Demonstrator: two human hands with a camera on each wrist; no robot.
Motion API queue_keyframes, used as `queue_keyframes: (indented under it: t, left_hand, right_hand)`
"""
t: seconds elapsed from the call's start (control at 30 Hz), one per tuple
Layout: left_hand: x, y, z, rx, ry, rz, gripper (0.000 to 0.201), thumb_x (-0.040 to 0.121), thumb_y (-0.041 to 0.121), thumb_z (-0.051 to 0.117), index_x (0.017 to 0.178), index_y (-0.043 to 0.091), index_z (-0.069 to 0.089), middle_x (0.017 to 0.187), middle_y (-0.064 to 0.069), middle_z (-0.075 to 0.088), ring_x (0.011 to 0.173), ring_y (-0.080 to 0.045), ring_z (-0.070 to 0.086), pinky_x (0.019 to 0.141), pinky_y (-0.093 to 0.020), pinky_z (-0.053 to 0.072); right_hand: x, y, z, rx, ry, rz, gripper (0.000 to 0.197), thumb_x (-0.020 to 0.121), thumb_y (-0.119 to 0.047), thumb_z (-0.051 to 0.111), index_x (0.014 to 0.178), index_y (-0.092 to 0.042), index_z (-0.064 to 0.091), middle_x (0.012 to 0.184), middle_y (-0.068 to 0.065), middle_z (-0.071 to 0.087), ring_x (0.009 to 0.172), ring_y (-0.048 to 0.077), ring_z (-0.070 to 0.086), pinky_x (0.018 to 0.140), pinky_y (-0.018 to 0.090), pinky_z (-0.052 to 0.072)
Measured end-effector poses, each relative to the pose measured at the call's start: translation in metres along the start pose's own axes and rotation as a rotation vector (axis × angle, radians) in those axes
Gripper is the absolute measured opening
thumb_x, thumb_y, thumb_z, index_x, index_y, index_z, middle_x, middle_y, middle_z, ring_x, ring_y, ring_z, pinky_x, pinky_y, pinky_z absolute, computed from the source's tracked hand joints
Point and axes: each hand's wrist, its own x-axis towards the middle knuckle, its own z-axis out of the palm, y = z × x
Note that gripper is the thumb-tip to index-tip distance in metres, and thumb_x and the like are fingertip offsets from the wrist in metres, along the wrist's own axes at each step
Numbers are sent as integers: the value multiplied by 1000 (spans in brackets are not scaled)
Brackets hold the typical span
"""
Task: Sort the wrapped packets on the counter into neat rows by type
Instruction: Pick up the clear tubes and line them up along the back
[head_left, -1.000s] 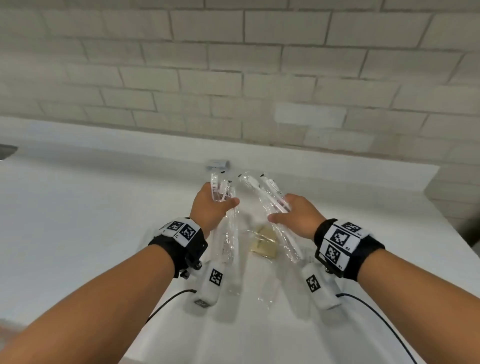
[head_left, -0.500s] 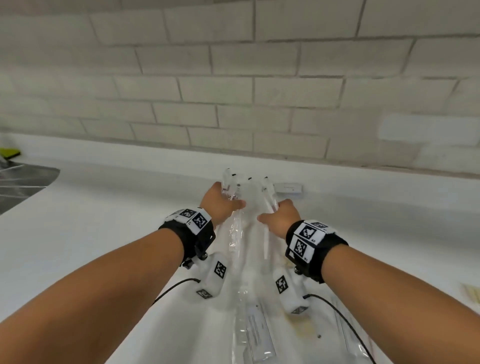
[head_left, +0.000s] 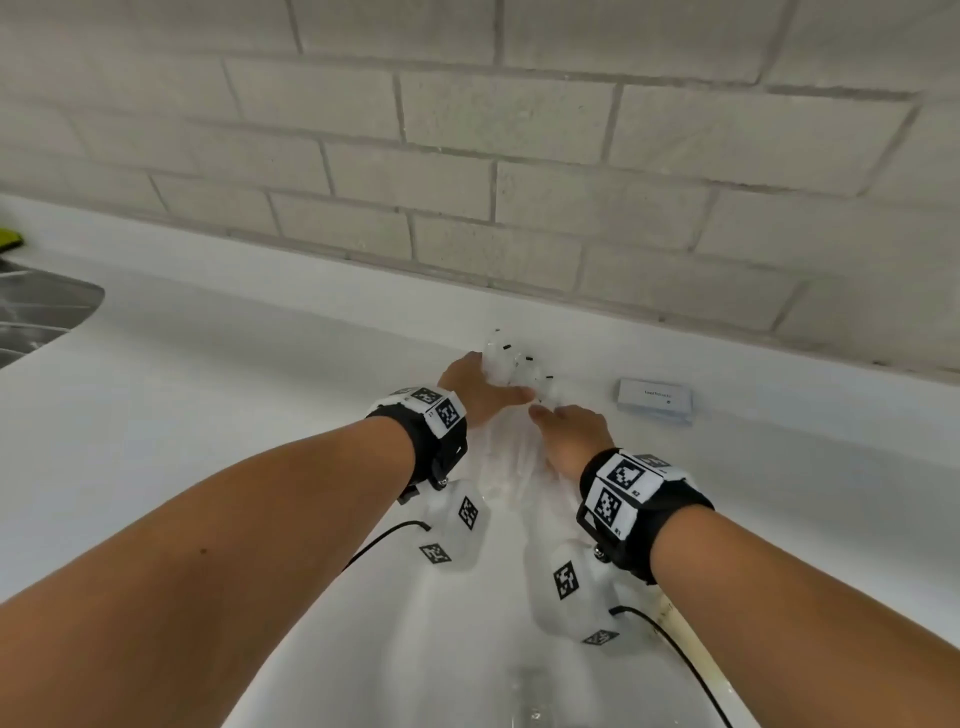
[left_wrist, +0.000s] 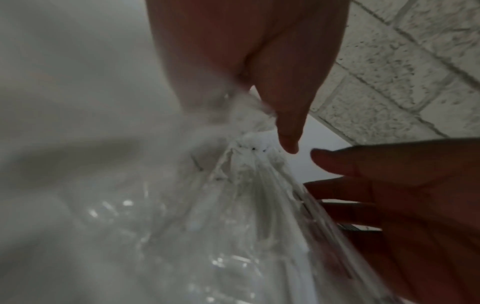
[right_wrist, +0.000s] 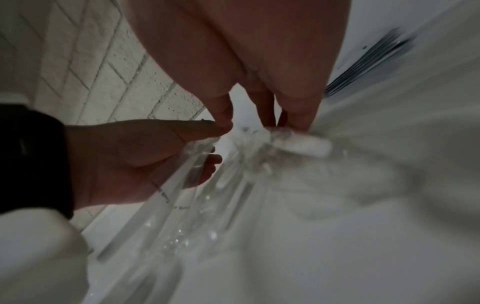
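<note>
A bundle of clear-wrapped toothbrush packets (head_left: 511, 364) lies lengthwise on the white counter (head_left: 260, 389), heads toward the back wall. My left hand (head_left: 483, 389) grips the bundle from the left, thumb over it and fingers curled under, as the right wrist view shows. My right hand (head_left: 563, 434) holds it from the right, its thumb nearly touching the left thumb. In the left wrist view the packets (left_wrist: 246, 205) run under my left hand (left_wrist: 259, 92). In the right wrist view the right fingers (right_wrist: 298, 115) come down on the packet heads (right_wrist: 259, 139).
A small white box (head_left: 655, 401) sits by the backsplash just right of my hands. A steel sink (head_left: 36, 312) is at the far left, with a green item (head_left: 8, 239) behind it. Another clear packet (head_left: 524, 696) glints near the bottom edge.
Both hands moved forward and came together, bringing the two handfuls of packets into one bundle low on the counter near the wall. The view shifted left, so the white box now lies to the right.
</note>
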Motion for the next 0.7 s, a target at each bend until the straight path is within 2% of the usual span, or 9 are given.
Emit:
queue_keyframes:
  t: [0.07, 0.1, 0.13, 0.2, 0.27, 0.37, 0.47, 0.6, 0.7]
  left_hand:
    - [8, -7, -4, 115, -8, -30, 100, 69, 72, 63, 143, 12, 35, 140, -10, 46, 129, -32, 43, 107, -44, 38]
    - [10, -11, -6, 154, -2, -48, 106, 70, 75, 60, 150, 14, 25, 148, -13, 38, 136, -35, 35, 111, -48, 33]
    - [11, -14, -8, 162, 7, -65, 109, 72, 76, 56, 153, 16, 15, 153, -14, 30, 141, -37, 28, 114, -49, 28]
    - [9, -18, -14, 111, 10, -101, 109, 76, 77, 48, 155, 19, 2, 158, -14, 18, 145, -37, 18, 117, -49, 20]
    - [8, -26, -19, 54, 7, -142, 103, 79, 78, 40, 155, 21, -2, 160, -13, 13, 146, -36, 16, 118, -49, 17]
    - [0, -41, -30, 49, -8, -117, 84, 84, 65, 49, 152, 24, 22, 155, -12, 26, 139, -33, 34, 113, -46, 31]
    - [-16, -55, -37, 147, -13, 43, 55, 85, 38, 66, 136, 26, 49, 133, -8, 47, 112, -27, 58, 93, -33, 49]
    - [-30, -57, -36, 334, -59, 163, 41, 88, 36, 62, 128, 23, 61, 128, -7, 57, 114, -24, 59, 93, -25, 41]
    - [-28, -56, -37, 385, -35, 129, 44, 90, 31, 60, 132, 20, 58, 138, -9, 51, 122, -25, 54, 101, -29, 41]
  right_hand:
    - [4, 1, 0, -29, 11, -18, 31, 97, -28, 40, 99, -6, 61, 102, 15, 64, 105, 32, 59, 72, 26, 44]
    - [5, 2, -2, -39, 22, -15, 26, 95, -23, 42, 96, -5, 61, 96, 12, 64, 100, 30, 59, 65, 22, 42]
    - [5, 3, -3, -46, 33, -6, 24, 94, -20, 45, 100, -4, 62, 101, 10, 64, 102, 28, 59, 66, 20, 42]
    - [3, 7, -5, -51, 73, 14, 37, 92, -24, 51, 126, -8, 56, 128, 8, 58, 119, 27, 54, 90, 25, 45]
    - [-3, 8, -8, -60, 82, 31, 49, 89, -27, 58, 134, -11, 48, 134, 8, 54, 123, 28, 51, 100, 32, 44]
    - [-13, 6, -13, -135, 31, 41, 42, 87, -20, 61, 124, -2, 56, 124, 13, 61, 113, 28, 59, 93, 32, 48]
    - [-18, 9, -16, -127, 44, 21, 33, 88, -16, 61, 116, 0, 61, 119, 15, 63, 105, 29, 62, 89, 33, 50]
    - [-18, 15, -21, 114, 164, 72, 32, 88, -19, 63, 116, -9, 51, 116, 12, 59, 87, 26, 60, 83, 39, 56]
    - [-16, 17, -27, 85, 188, 101, 52, 85, -27, 69, 127, -9, 45, 124, 13, 58, 106, 31, 61, 85, 34, 49]
